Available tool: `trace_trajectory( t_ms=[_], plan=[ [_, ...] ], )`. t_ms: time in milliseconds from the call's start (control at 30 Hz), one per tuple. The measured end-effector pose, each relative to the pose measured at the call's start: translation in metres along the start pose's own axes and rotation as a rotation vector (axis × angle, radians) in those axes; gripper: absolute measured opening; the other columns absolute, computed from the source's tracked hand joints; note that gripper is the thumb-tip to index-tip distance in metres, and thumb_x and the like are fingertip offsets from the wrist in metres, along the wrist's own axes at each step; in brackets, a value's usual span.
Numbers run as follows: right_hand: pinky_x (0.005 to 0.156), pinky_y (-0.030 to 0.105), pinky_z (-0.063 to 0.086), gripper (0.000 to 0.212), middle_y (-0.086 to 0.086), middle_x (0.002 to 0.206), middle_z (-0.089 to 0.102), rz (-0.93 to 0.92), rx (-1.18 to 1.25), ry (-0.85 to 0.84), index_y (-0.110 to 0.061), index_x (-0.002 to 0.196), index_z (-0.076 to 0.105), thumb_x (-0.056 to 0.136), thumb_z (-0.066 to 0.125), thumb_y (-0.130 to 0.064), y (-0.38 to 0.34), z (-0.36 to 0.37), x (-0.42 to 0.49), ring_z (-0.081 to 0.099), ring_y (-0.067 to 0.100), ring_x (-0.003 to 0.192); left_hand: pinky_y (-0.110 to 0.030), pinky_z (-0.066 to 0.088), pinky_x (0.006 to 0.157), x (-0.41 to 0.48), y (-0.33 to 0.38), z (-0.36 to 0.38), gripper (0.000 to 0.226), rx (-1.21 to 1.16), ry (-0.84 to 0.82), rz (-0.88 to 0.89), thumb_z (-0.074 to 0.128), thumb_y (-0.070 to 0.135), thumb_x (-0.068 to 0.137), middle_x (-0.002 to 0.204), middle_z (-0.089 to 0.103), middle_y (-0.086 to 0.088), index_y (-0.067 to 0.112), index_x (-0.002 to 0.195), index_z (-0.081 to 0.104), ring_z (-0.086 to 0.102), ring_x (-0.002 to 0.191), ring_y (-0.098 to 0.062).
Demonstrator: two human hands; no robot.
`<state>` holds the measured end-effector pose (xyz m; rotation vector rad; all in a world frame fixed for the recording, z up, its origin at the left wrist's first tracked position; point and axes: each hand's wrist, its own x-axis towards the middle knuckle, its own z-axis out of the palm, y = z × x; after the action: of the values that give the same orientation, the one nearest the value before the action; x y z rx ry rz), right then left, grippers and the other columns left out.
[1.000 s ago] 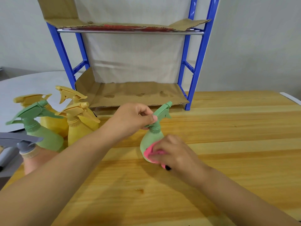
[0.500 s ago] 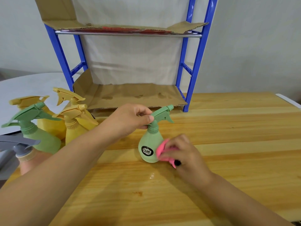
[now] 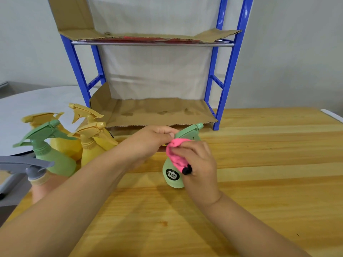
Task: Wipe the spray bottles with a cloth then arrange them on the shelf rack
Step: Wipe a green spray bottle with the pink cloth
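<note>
The small green spray bottle (image 3: 173, 178) stands upright on the wooden table (image 3: 269, 164), near the front lip of the cardboard-lined lower shelf (image 3: 157, 114) of the blue shelf rack (image 3: 230, 71); the left hand (image 3: 152, 141) pinches the back of its trigger head with curled fingers; the right hand (image 3: 200, 164) has its fingers curled round a pink cloth (image 3: 176, 154), pressing it against the bottle's neck and shoulder. To the right, bare wood runs on toward the table's right edge; the lower shelf spans the gap between the blue posts behind. To the left, yellow bottles (image 3: 91, 149), another green bottle (image 3: 53, 158) and a grey-topped bottle (image 3: 37, 175) crowd the table's left edge, apart from the held one. Half a second ago the cloth sat low against the bottle's belly; now it is up at the neck, under the nozzle; the left hand keeps its pinch.
</note>
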<state>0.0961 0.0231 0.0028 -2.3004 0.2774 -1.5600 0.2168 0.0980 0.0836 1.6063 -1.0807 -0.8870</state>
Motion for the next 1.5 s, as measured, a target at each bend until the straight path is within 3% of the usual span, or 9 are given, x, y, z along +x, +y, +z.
trace_trajectory(
  t_ms=[133,300,400,633,933,1167,1333,1433,1500],
  plan=[
    [0.078,0.024,0.044,0.015,-0.002,0.096,0.066,-0.096,-0.039,-0.057,-0.010,0.090,0.074,0.077,0.076,-0.003,0.005,-0.004,0.002,0.055,0.021,0.087,-0.020,0.052,0.082,0.001,0.001,0.000,0.026,-0.011,-0.008,-0.003,0.045,0.013,0.097,0.104,0.072,-0.005,0.011,0.107,0.068,0.065,0.091,-0.008],
    [0.079,0.020,0.041,0.017,-0.009,0.095,0.059,0.051,-0.003,0.111,-0.010,0.086,0.073,0.077,0.059,-0.007,0.015,-0.018,0.016,0.050,0.015,0.088,-0.018,0.052,0.088,0.003,-0.002,0.002,0.023,0.041,-0.019,0.024,0.050,0.012,0.095,0.109,0.070,-0.004,0.011,0.111,0.067,0.065,0.101,-0.010],
    [0.078,0.019,0.041,0.019,-0.007,0.093,0.061,0.111,-0.030,0.075,-0.008,0.084,0.071,0.072,0.060,0.001,0.025,-0.019,0.009,0.052,0.018,0.087,-0.019,0.052,0.089,0.004,-0.001,0.002,0.024,0.095,-0.012,0.032,0.049,0.012,0.095,0.109,0.070,-0.001,0.015,0.111,0.067,0.066,0.100,-0.008],
    [0.085,0.005,0.032,0.052,0.000,0.104,0.064,0.191,-0.177,-0.163,-0.010,0.115,0.065,0.066,0.051,0.005,0.032,-0.019,-0.006,0.045,0.013,0.094,-0.019,0.053,0.086,0.002,0.005,0.009,0.025,0.146,-0.033,0.030,0.049,0.012,0.095,0.108,0.071,0.002,0.017,0.111,0.068,0.065,0.100,-0.004],
    [0.073,0.024,0.045,0.035,-0.005,0.098,0.063,0.059,-0.095,0.040,-0.010,0.101,0.070,0.071,0.064,0.007,0.025,-0.041,-0.017,0.051,0.019,0.087,-0.032,0.050,0.075,0.003,0.017,0.022,0.014,0.402,0.057,0.102,0.069,0.031,0.079,0.085,0.071,0.010,0.029,0.093,0.071,0.065,0.080,-0.013],
    [0.074,0.020,0.041,0.015,0.005,0.094,0.067,-0.096,-0.228,0.046,-0.009,0.096,0.074,0.083,0.068,-0.007,0.029,-0.046,-0.002,0.050,0.022,0.084,-0.027,0.042,0.066,0.004,0.018,0.025,0.004,0.547,0.138,0.149,0.066,0.023,0.082,0.065,0.059,0.016,0.026,0.082,0.068,0.052,0.063,-0.005],
    [0.074,0.015,0.041,0.048,0.000,0.093,0.061,0.197,-0.239,-0.034,-0.012,0.096,0.073,0.062,0.068,0.022,0.059,-0.048,-0.016,0.047,0.016,0.090,-0.028,0.050,0.074,-0.010,0.010,0.007,0.006,0.537,0.249,0.123,0.065,0.022,0.083,0.079,0.066,0.012,0.024,0.088,0.068,0.063,0.078,-0.010],
    [0.078,0.016,0.042,0.051,-0.003,0.095,0.059,0.306,-0.133,-0.010,-0.014,0.099,0.072,0.065,0.066,0.022,0.049,-0.049,-0.013,0.049,0.015,0.093,-0.019,0.047,0.068,-0.025,-0.003,0.000,0.009,0.475,0.373,0.124,0.070,0.020,0.079,0.080,0.067,0.011,0.026,0.085,0.067,0.062,0.077,-0.008],
    [0.080,0.017,0.044,0.057,-0.008,0.096,0.058,0.377,-0.017,-0.077,-0.019,0.105,0.070,0.065,0.065,0.022,0.034,-0.041,-0.010,0.052,0.015,0.097,-0.026,0.051,0.072,-0.035,-0.012,-0.002,0.014,0.428,0.426,0.113,0.074,0.019,0.075,0.082,0.068,0.009,0.026,0.083,0.064,0.063,0.080,-0.010]
  ],
)
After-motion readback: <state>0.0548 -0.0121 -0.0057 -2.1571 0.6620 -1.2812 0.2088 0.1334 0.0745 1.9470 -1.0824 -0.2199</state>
